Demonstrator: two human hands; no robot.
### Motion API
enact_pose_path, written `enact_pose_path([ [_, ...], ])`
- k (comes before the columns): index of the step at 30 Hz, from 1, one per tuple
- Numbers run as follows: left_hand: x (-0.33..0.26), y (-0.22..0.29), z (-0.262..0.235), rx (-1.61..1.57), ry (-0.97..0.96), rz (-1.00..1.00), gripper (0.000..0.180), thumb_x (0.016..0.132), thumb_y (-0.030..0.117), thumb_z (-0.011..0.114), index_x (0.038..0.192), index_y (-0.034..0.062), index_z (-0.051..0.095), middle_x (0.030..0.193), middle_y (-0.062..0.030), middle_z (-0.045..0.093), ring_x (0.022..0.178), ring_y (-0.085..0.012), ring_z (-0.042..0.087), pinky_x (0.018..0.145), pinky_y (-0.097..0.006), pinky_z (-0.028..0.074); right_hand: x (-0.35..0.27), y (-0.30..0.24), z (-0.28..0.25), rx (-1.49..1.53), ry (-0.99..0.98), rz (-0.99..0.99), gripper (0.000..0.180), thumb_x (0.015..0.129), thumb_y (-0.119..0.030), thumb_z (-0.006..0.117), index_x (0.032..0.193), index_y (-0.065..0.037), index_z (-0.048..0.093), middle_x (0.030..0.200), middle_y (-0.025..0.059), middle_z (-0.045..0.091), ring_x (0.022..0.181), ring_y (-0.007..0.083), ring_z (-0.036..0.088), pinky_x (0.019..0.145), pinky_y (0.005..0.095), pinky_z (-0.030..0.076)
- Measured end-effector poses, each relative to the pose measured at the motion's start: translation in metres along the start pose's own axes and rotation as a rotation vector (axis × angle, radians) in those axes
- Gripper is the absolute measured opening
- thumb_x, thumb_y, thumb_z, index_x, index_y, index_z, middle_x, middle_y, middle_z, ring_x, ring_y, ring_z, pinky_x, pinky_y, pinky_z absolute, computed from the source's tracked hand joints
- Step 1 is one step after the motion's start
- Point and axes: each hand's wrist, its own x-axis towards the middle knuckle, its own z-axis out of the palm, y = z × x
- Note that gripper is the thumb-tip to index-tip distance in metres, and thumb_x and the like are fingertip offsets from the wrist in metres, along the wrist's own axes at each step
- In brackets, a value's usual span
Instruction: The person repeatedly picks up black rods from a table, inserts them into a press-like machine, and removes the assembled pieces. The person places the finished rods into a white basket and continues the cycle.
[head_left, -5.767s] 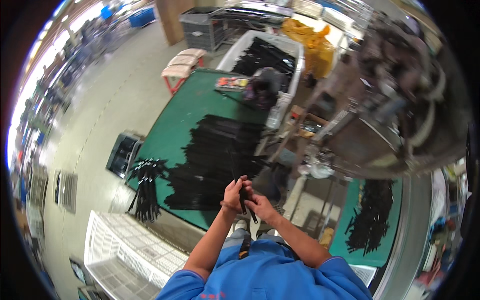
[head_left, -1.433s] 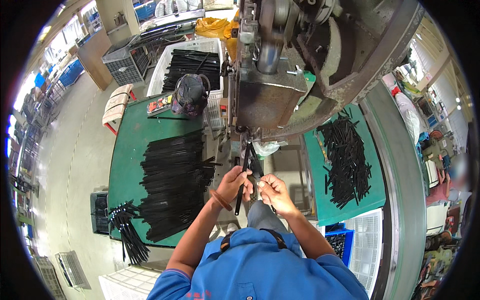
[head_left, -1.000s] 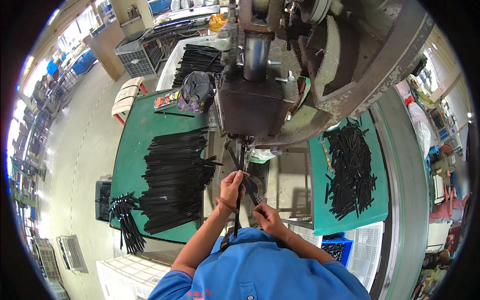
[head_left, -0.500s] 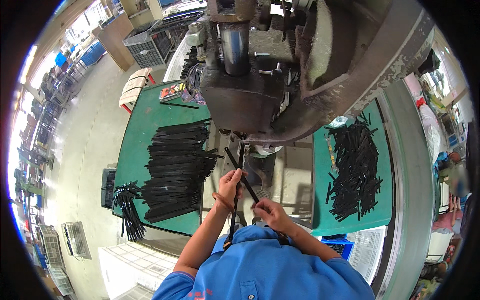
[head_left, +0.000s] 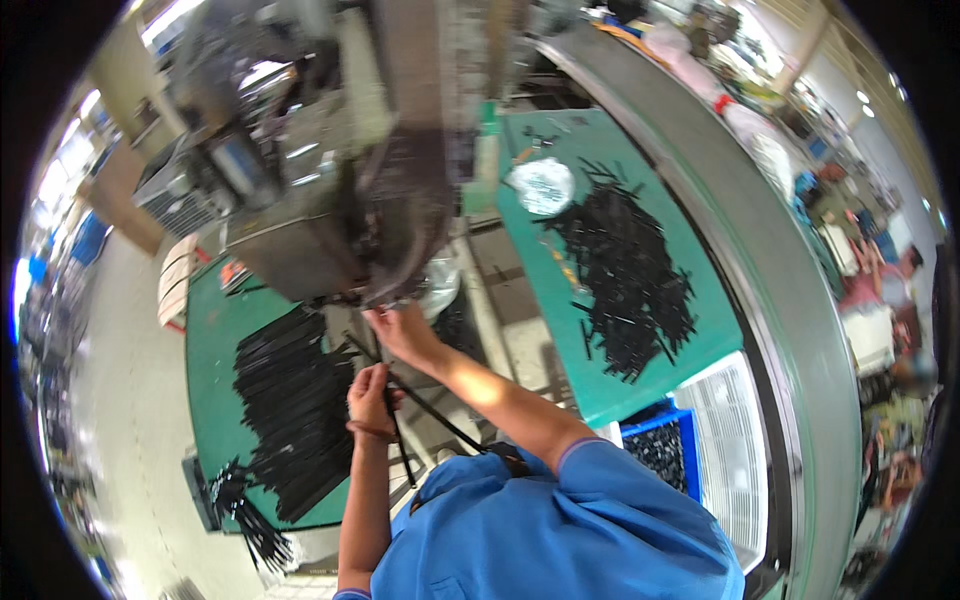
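Observation:
My left hand (head_left: pixel 372 398) is closed around a black strip (head_left: pixel 403 455) whose lower end hangs toward my lap. A second long black strip (head_left: pixel 440 415) slants past that hand, down to the right to my waist. My right hand (head_left: pixel 403 332) is up at the underside of the heavy press (head_left: pixel 300 245), its fingers bent together right by the working point. Blur and the machine hide what lies between those fingers. Left of my hands lies a broad stack of long black strips (head_left: pixel 295 410) on a green table (head_left: pixel 215 330).
On the right, a green table (head_left: pixel 610 395) carries a heap of short black pieces (head_left: pixel 630 280), a wrench (head_left: pixel 565 265) and a clear plastic bag (head_left: pixel 541 186). Below are a blue bin (head_left: pixel 690 440) of dark pieces and a white crate (head_left: pixel 735 430). A grey-green rail (head_left: pixel 790 330) runs along the right.
My right hand has moved from near my waist up to the press. My left hand keeps its grip on the strip, lower from the press. The whole view has swung to the right.

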Motion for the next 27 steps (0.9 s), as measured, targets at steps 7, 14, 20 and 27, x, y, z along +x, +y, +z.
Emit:
enact_pose_path([
  [7,0.002,0.001,-0.002,-0.047,-0.102,0.011,0.018,0.091,0.025,0.056,0.091,0.0067,0.056,0.077,-0.0051,0.062,0.046,-0.0100,0.051,0.038,-0.021,0.037,0.001,0.016,0.020,-0.024,-0.122,0.483,0.016,0.078,-0.014,0.057,0.076,0.001,0.053,0.067,0.0116,0.060,0.059,0.0240,0.058,0.053,0.0371,0.043],
  [14,-0.008,0.010,0.012,-0.003,-0.118,0.030,0.018,0.094,0.023,0.052,0.086,0.0072,0.053,0.078,-0.0065,0.063,0.045,-0.0091,0.050,0.038,-0.022,0.039,-0.003,0.034,-0.048,0.514,-0.043,0.803,0.015,0.079,-0.015,0.063,0.088,-0.004,0.057,0.082,0.0071,0.061,0.071,0.0130,0.054,0.058,0.0270,0.042],
  [20,-0.008,0.008,0.009,0.034,-0.101,0.019,0.019,0.094,0.023,0.050,0.083,0.0077,0.053,0.078,-0.0079,0.064,0.045,-0.0086,0.050,0.038,-0.021,0.038,-0.130,0.114,-0.312,-1.138,0.169,0.688,0.031,0.072,-0.025,0.069,0.094,-0.005,0.059,0.095,0.0144,0.062,0.086,0.0316,0.062,0.073,0.0394,0.051],
  [27,-0.010,0.012,0.017,0.095,-0.094,0.068,0.020,0.093,0.025,0.052,0.082,0.0091,0.053,0.075,-0.0078,0.063,0.042,-0.0096,0.048,0.037,-0.022,0.036,-0.171,0.156,-0.334,-1.126,-0.017,0.954,0.029,0.069,-0.023,0.066,0.088,-0.001,0.059,0.093,0.0183,0.062,0.087,0.0324,0.063,0.075,0.0404,0.052],
])
